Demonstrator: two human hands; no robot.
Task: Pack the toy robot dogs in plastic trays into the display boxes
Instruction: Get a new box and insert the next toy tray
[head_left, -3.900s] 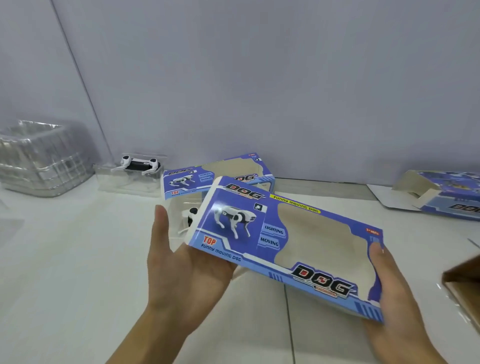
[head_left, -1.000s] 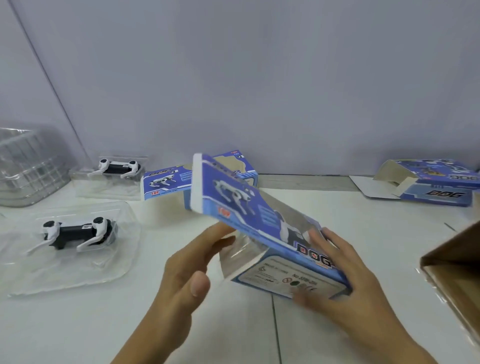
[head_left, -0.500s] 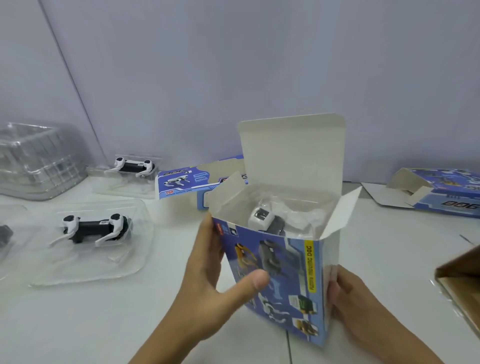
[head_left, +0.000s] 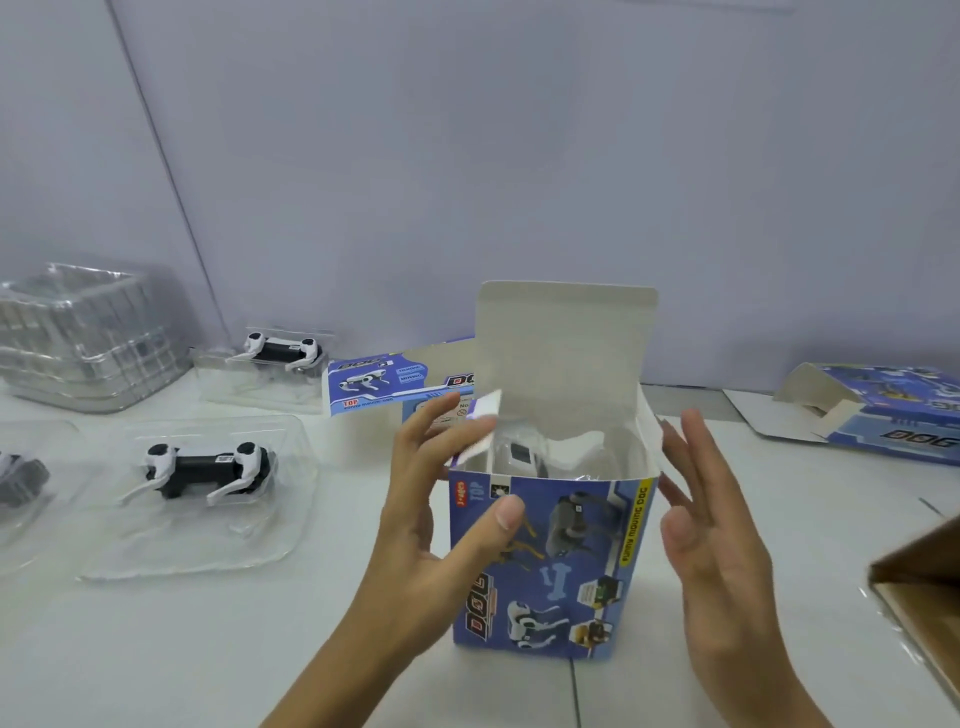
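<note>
**A:** Box (head_left: 550, 566) stands on end on the counter (head_left: 208, 649), top open, back flap sticking straight up. You can see a toy dog (head_left: 521, 457) in clear plastic down inside it.

**B:** what are the hands doing tho

**A:** Left hand (head_left: 441, 499) is up against the box's left side, thumb lying across the printed front, fingers straight and touching the little side flap at the top left corner. Not really a pinch, more a loose hold. Right hand (head_left: 711, 519) is spread, fingers straight, just beside the right wall. Can't tell if it actually touches.

**B:** and the rest of the dogs?

**A:** One black and white dog (head_left: 208, 470) lies on its side in a clear tray (head_left: 197, 545) left of the box. Another dog (head_left: 280, 351) in its own tray sits further back near the wall. A dark one (head_left: 21, 480) is cut off at the left edge. Second box (head_left: 374, 384) lies flat behind the left hand, a third box (head_left: 893, 415) lies far right with its flap open. Stack of clear trays (head_left: 83, 338) back left, brown carton (head_left: 919, 597) corner at the right edge.
</note>
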